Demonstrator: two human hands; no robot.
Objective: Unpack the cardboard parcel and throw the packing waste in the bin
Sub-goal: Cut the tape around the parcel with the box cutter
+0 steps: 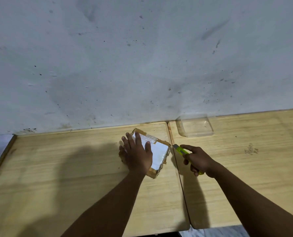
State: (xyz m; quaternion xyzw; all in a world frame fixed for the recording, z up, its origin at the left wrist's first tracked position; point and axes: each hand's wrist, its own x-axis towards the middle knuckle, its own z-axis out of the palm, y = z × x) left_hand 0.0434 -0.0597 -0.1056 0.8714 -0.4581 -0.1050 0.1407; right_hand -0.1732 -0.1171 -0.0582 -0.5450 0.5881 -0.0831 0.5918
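A small flat cardboard parcel with a white label and brown tape along its edges lies on the wooden table, turned at an angle. My left hand rests flat on top of it, fingers spread, covering its left half. My right hand grips a yellow-green utility knife. The knife's tip points at the parcel's right corner, very close to it; contact cannot be told. No bin is in view.
A clear plastic container stands at the back against the stained white wall. A second wooden table adjoins on the right, with a narrow seam between the two. Light floor shows at the far left.
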